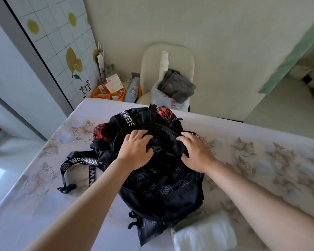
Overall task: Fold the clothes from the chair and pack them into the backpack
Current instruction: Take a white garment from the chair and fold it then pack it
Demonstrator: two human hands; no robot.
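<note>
Almost in the middle of the table [43, 205], which has a pale cloth with flowers on it, lies the black backpack [163, 187]. Its bottom is toward the near edge and its open top is toward the far edge. The fabric has small white hexagon logos printed all over it. The black straps [80, 162] have big white letters and spread from the bag toward the left edge of the table. The bag looks very full. A red-and-black garment [102, 131] bulges out of the opening on the left side, and more of it shows at the far side.

The left hand [136, 149] is on the upper flap of the backpack. Its fingers [141, 133] are curled over the rim of the flap and the thumb presses the fabric from below, so it grips the flap. The right hand [196, 151] is just beside it on the right part of the same flap. Its fingers [186, 135] are bent and dig into the black fabric, bunching it.

Beyond the far edge stands a cream chair [170, 55]. A grey garment [176, 86] lies crumpled on it, on top of a white plastic bag [163, 101]. At the near edge, just beside the bottom of the backpack, lies a folded white cloth [203, 234].
</note>
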